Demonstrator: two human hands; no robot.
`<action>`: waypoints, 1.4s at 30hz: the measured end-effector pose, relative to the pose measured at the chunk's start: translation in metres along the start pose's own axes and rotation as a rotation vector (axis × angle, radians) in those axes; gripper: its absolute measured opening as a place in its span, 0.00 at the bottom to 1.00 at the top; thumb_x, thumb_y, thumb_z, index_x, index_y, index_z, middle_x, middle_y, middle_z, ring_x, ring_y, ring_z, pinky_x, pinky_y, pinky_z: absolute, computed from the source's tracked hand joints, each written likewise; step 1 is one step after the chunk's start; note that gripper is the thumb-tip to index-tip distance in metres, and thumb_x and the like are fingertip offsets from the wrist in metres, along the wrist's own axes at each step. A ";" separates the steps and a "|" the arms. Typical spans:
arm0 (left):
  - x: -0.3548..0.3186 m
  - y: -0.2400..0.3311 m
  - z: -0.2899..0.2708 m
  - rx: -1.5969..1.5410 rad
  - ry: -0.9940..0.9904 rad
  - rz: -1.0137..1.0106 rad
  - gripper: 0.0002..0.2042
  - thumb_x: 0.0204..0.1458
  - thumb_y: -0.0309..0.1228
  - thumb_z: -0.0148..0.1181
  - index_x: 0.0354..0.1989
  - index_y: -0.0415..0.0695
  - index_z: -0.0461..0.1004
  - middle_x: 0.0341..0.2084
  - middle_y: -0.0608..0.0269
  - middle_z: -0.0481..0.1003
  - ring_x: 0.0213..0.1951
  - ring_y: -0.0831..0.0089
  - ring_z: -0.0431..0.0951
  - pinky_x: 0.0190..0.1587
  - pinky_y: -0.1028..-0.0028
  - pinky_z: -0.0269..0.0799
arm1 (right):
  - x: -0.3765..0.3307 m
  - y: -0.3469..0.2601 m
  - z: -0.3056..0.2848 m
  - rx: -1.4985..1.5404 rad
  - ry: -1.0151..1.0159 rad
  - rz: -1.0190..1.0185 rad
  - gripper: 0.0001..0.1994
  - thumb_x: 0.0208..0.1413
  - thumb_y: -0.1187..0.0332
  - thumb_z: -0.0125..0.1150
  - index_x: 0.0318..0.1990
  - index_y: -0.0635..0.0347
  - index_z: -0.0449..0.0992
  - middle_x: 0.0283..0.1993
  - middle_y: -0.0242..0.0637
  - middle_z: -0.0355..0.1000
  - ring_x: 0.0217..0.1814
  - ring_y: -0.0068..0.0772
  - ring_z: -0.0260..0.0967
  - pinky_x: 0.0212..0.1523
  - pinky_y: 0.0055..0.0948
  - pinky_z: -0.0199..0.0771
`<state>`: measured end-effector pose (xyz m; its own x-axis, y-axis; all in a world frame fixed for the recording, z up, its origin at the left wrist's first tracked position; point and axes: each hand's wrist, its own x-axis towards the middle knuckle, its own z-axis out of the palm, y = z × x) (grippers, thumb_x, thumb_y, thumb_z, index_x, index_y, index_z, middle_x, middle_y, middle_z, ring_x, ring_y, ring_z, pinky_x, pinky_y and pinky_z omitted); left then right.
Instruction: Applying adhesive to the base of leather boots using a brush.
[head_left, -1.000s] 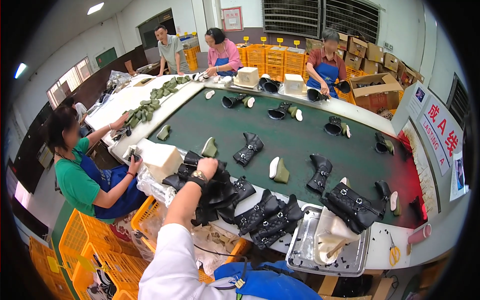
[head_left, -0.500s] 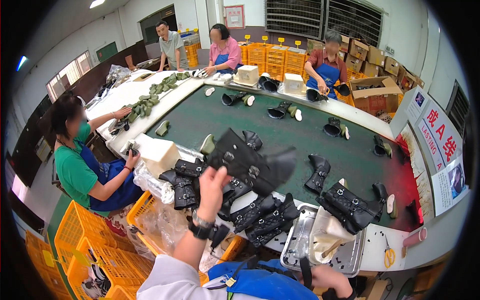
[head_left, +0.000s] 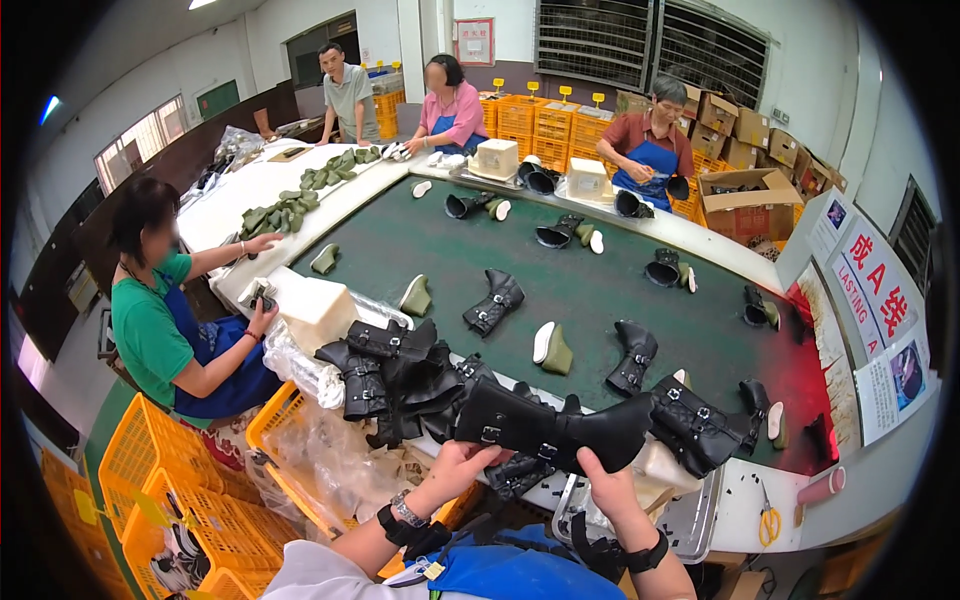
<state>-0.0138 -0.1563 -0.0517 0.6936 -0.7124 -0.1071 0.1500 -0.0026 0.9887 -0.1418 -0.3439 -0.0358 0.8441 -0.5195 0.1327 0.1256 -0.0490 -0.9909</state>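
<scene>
A black buckled boot (head_left: 525, 425) lies sideways between my hands, above the near table edge, its foot end to the right. My left hand (head_left: 462, 472) grips the shaft from below, fingers closed. At the foot end my right hand (head_left: 608, 485) holds it, thumb up against the underside. Left of it is a pile of black buckled boots (head_left: 368, 380), partly overlapping. Another black boot (head_left: 700, 425) rests over a cream block (head_left: 655, 475) in a metal tray (head_left: 708, 530) to the right, partly hidden by my right hand.
Green table surface (head_left: 590, 290) carries black boots and olive shoe forms (head_left: 553, 348). Orange-handled scissors (head_left: 769, 522) and a pink cylinder (head_left: 822, 487) lie at right. Orange crates (head_left: 215, 525) stand lower left. A co-worker in green (head_left: 150, 310) sits left; several people are across the table.
The boot in my left hand has come down and nearer, turning sideways. My right hand has risen from the tray's near side and taken hold of it. An olive shoe form is uncovered.
</scene>
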 end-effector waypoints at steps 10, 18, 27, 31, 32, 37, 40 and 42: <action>-0.006 0.035 0.025 1.257 -0.102 0.716 0.42 0.34 0.41 0.67 0.61 0.48 0.54 0.56 0.54 0.58 0.57 0.56 0.59 0.57 0.56 0.53 | -0.012 0.012 0.025 -0.225 -0.039 -0.072 0.12 0.55 0.65 0.54 0.35 0.69 0.72 0.26 0.44 0.72 0.26 0.30 0.69 0.29 0.29 0.68; -0.004 0.014 0.031 1.225 -0.175 0.684 0.45 0.31 0.45 0.67 0.61 0.44 0.53 0.49 0.51 0.64 0.50 0.57 0.66 0.52 0.60 0.59 | -0.005 0.024 0.026 -0.026 -0.049 0.167 0.13 0.55 0.65 0.54 0.32 0.70 0.75 0.27 0.34 0.73 0.29 0.20 0.68 0.29 0.23 0.69; 0.039 0.109 -0.063 1.031 0.335 0.915 0.37 0.32 0.33 0.67 0.56 0.41 0.59 0.44 0.47 0.70 0.41 0.51 0.74 0.44 0.62 0.70 | 0.005 -0.008 0.010 -0.215 -0.149 -0.288 0.17 0.48 0.77 0.57 0.48 0.65 0.70 0.39 0.36 0.72 0.42 0.26 0.70 0.46 0.22 0.68; 0.030 0.234 -0.121 0.053 0.541 0.935 0.23 0.43 0.27 0.63 0.47 0.35 0.64 0.37 0.57 0.74 0.37 0.76 0.75 0.37 0.75 0.73 | -0.004 -0.003 -0.007 0.039 -0.172 -0.009 0.10 0.56 0.75 0.50 0.43 0.71 0.71 0.32 0.39 0.72 0.32 0.24 0.71 0.35 0.22 0.73; 0.024 0.242 -0.112 0.234 0.587 0.934 0.27 0.38 0.26 0.66 0.50 0.36 0.63 0.38 0.55 0.75 0.39 0.70 0.76 0.41 0.72 0.73 | -0.005 0.001 -0.009 0.039 -0.147 -0.001 0.10 0.56 0.75 0.50 0.43 0.71 0.71 0.32 0.39 0.72 0.32 0.24 0.71 0.35 0.22 0.73; 0.020 0.131 -0.032 0.933 -0.074 0.994 0.38 0.32 0.30 0.66 0.58 0.39 0.58 0.35 0.53 0.74 0.36 0.57 0.75 0.42 0.67 0.69 | -0.016 0.000 -0.013 -0.032 -0.109 0.023 0.09 0.56 0.74 0.50 0.40 0.70 0.73 0.28 0.37 0.73 0.29 0.22 0.70 0.33 0.21 0.72; 0.022 0.073 -0.010 0.961 -0.127 0.958 0.40 0.32 0.31 0.65 0.59 0.40 0.56 0.28 0.57 0.72 0.28 0.58 0.72 0.31 0.66 0.66 | -0.019 -0.012 -0.014 -0.119 -0.060 -0.041 0.08 0.55 0.75 0.50 0.38 0.69 0.74 0.25 0.36 0.72 0.27 0.22 0.70 0.31 0.20 0.70; 0.027 0.053 0.004 1.007 -0.158 0.956 0.41 0.29 0.29 0.64 0.60 0.40 0.56 0.24 0.60 0.69 0.26 0.61 0.70 0.30 0.67 0.65 | -0.019 -0.014 -0.018 -0.134 0.004 -0.075 0.08 0.54 0.76 0.51 0.37 0.69 0.75 0.24 0.36 0.72 0.26 0.22 0.69 0.29 0.21 0.69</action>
<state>0.0103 -0.1785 -0.0022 0.1429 -0.7952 0.5892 -0.9417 0.0740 0.3282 -0.1690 -0.3492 -0.0247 0.8327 -0.5136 0.2070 0.1177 -0.2011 -0.9725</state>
